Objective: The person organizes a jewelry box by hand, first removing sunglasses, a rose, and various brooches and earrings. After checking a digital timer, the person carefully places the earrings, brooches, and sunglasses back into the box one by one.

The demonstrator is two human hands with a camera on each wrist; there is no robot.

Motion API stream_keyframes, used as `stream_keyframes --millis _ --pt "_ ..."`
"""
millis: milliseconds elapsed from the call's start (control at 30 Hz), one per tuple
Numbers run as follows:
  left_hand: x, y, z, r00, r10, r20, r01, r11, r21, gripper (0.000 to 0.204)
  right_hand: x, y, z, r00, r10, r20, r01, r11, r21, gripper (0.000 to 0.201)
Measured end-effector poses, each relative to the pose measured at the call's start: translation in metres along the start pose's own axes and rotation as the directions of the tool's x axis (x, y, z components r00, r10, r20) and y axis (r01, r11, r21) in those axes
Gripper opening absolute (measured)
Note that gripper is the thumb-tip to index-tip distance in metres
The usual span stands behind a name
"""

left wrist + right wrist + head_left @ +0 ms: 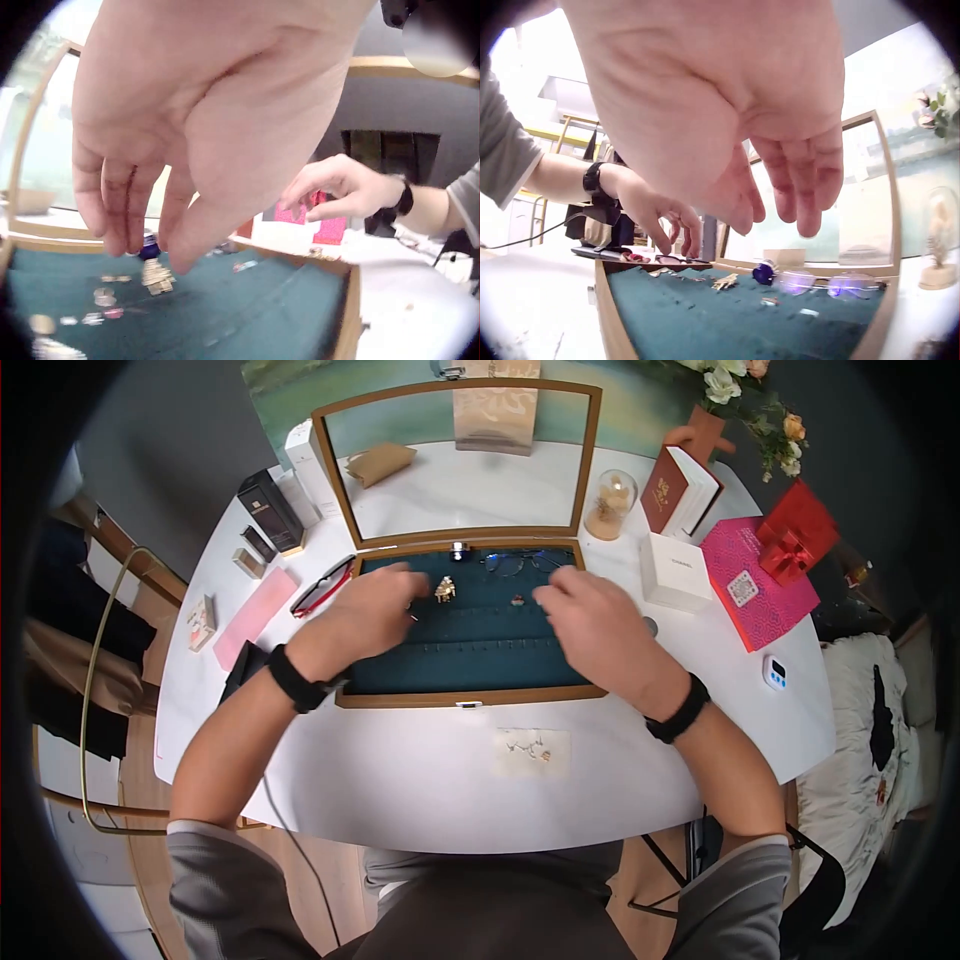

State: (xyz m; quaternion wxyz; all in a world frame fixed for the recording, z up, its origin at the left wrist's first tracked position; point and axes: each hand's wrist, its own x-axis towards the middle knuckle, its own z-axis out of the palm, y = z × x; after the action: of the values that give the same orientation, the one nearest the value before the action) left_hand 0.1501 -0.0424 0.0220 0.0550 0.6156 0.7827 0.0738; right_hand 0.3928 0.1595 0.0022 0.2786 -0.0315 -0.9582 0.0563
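Overhead, the head view has the left hand [365, 610] above the left part of a shallow, wood-framed box with dark green lining [530, 694], and the right hand [600, 630] over its right edge. The hands are well apart. The box lies on the white tabletop [400, 770], its hinged glass lid [590, 460] raised at the far side, presumably so the lining is reachable from the near side. A gold-coloured ornament [446, 589] and thin-framed clear glasses [513, 563] lie inside; a pale card with fine jewellery [553, 740] sits just nearer. A square white box [675, 572] and a clear glass dome [612, 505] crowd the right, perhaps limiting sideways room.

From the left wrist, the fingers hang loosely downward above the ornament, with nothing visibly held; whether a fingertip touches it, I cannot tell.

From the right wrist, the fingers hang relaxed, nothing seen in them. Below, a dark-blue round object [763, 273] sits between ornament and glasses, perhaps an obstacle to a low reach.
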Motion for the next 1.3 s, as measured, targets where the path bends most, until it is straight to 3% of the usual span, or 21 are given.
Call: stream_keyframes --millis 67,100,167,233,300,333,567,667,767,900,967,1000,1033,1133,1200,1233,1300 --pt "-0.017 -0.026 -0.007 0.988 -0.114 0.103 0.111 0.993 0.036 0.036 0.026 -0.008 0.022 0.98 -0.179 0.085 0.18 0.984 -0.01 0.008" --pt "-0.022 -0.033 -0.009 0.987 -0.125 0.1 0.122 0.992 0.041 0.036 0.038 -0.011 0.033 0.979 -0.189 0.08 0.19 0.982 -0.004 0.008" --pt "-0.033 -0.045 -0.011 0.979 -0.152 0.138 0.163 0.984 -0.071 0.033 0.061 -0.016 0.058 0.95 -0.216 0.225 0.225 0.974 -0.015 0.025" --pt "-0.039 -0.054 -0.005 0.988 -0.1 0.118 0.11 0.991 -0.078 0.031 0.08 -0.012 0.088 0.939 -0.275 0.208 0.292 0.955 -0.054 0.015" --pt "-0.04 -0.056 0.0 0.992 -0.013 0.126 0.022 0.998 -0.065 0.031 0.097 -0.011 0.106 0.905 -0.308 0.295 0.351 0.93 -0.106 0.014" --pt "-0.039 -0.061 0.005 0.992 0.004 0.128 0.007 0.996 -0.085 0.028 0.103 -0.008 0.113 0.858 -0.297 0.419 0.382 0.915 -0.132 0.013" --pt "-0.033 -0.069 0.014 0.985 -0.021 0.17 0.031 0.998 -0.059 0.02 0.109 -0.015 0.118 0.864 -0.24 0.443 0.339 0.928 -0.156 0.017" --pt "-0.033 -0.073 0.016 0.988 0.051 0.144 -0.046 0.998 -0.039 0.018 0.103 -0.01 0.102 0.891 -0.24 0.385 0.3 0.948 -0.104 0.01" --pt "-0.033 -0.074 0.014 0.987 0.074 0.141 -0.064 0.995 -0.072 0.017 0.083 -0.001 0.059 0.956 -0.214 0.203 0.23 0.971 -0.062 0.005" --pt "-0.03 -0.081 0.017 0.988 0.14 0.061 -0.125 0.97 -0.21 0.016 0.032 0.009 -0.008 0.987 0.015 0.158 -0.019 1.0 0.022 0.004" --pt "-0.029 -0.077 0.009 0.992 -0.048 0.116 0.089 0.919 -0.383 0.014 0.001 0.017 -0.038 0.976 0.134 0.169 -0.142 0.989 0.035 0.007" --pt "-0.03 -0.076 0.009 1.0 -0.025 0.008 0.026 0.915 -0.401 0.013 -0.015 0.024 -0.047 0.966 0.182 0.182 -0.189 0.982 0.021 0.009" --pt "-0.03 -0.072 0.006 0.998 -0.061 0.003 0.056 0.893 -0.446 0.012 -0.03 0.03 -0.055 0.953 0.231 0.194 -0.237 0.972 0.007 0.01" --pt "-0.024 -0.064 0.012 0.995 -0.095 -0.043 0.051 0.806 -0.59 0.01 -0.07 0.049 -0.061 0.916 0.324 0.235 -0.326 0.945 -0.031 0.01" --pt "-0.021 -0.045 0.008 0.99 -0.138 0.008 0.097 0.653 -0.751 0.008 -0.086 0.056 -0.057 0.893 0.367 0.262 -0.37 0.928 -0.038 0.01" --pt "-0.021 -0.033 0.006 0.991 -0.132 0.011 0.096 0.655 -0.749 0.008 -0.092 0.058 -0.055 0.87 0.397 0.292 -0.404 0.914 -0.039 0.01" --pt "-0.022 -0.008 0.003 0.989 -0.084 0.119 0.145 0.487 -0.862 0.008 -0.097 0.061 -0.049 0.867 0.413 0.279 -0.417 0.908 -0.046 0.009"
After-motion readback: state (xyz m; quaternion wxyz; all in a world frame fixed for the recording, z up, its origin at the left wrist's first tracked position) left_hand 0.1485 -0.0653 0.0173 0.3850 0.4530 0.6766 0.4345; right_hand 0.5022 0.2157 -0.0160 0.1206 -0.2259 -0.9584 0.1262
